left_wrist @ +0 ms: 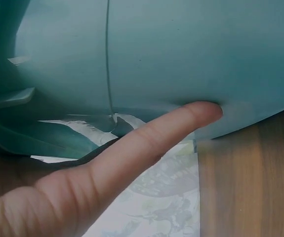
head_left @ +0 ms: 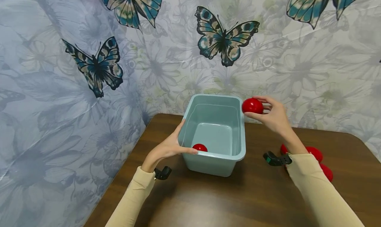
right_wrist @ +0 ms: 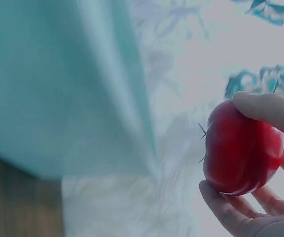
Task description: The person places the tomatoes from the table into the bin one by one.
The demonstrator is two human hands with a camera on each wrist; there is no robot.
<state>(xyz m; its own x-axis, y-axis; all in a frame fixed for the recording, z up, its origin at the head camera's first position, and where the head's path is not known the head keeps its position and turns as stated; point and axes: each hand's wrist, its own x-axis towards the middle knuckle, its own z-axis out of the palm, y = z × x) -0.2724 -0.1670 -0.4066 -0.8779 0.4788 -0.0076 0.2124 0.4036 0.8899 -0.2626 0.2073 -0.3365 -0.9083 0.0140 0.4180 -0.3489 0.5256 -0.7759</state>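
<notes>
My right hand grips a glossy red tomato between thumb and fingers, at the right rim of a pale blue-green plastic bin. Green leaf tips stick out from the tomato in the right wrist view. My left hand holds the bin at its near left corner, thumb on the front rim and fingers along the left side. In the left wrist view, a finger presses against the bin's outer wall. Inside the bin, another red tomato lies by the near left corner, partly hidden by the front rim.
Several more red tomatoes lie on the brown wooden table at the right, partly covered by my right forearm. A wall covering with butterflies rises close behind the table and along its left side.
</notes>
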